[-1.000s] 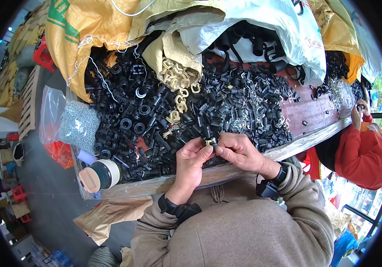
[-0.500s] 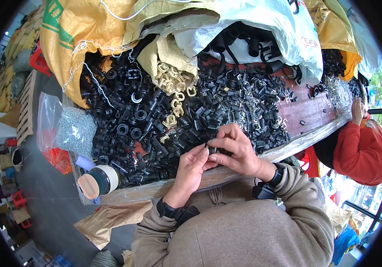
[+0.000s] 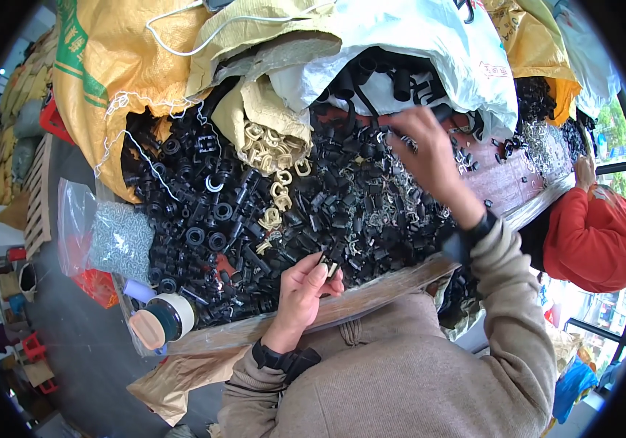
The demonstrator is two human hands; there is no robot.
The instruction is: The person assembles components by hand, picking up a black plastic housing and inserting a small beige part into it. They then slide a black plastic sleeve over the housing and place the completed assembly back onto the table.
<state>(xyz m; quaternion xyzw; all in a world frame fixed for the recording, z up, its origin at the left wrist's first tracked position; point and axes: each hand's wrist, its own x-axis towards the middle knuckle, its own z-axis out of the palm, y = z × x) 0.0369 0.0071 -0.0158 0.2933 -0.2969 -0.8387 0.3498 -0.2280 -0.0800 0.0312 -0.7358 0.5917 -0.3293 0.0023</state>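
Across the top of the frame, a yellow-orange woven sack and a white woven sack slump open onto a worktable with a plastic-wrapped edge. A heap of small black plastic pieces fills the centre. Right of upper centre, the right hand hangs over the heap, fingers curled; whether they grip anything cannot be told. At lower centre, the left hand pinches a small black-and-cream fitting between thumb and fingers. A light, steady pinch with the fitting's upper end exposed should suit this one-handed hold.
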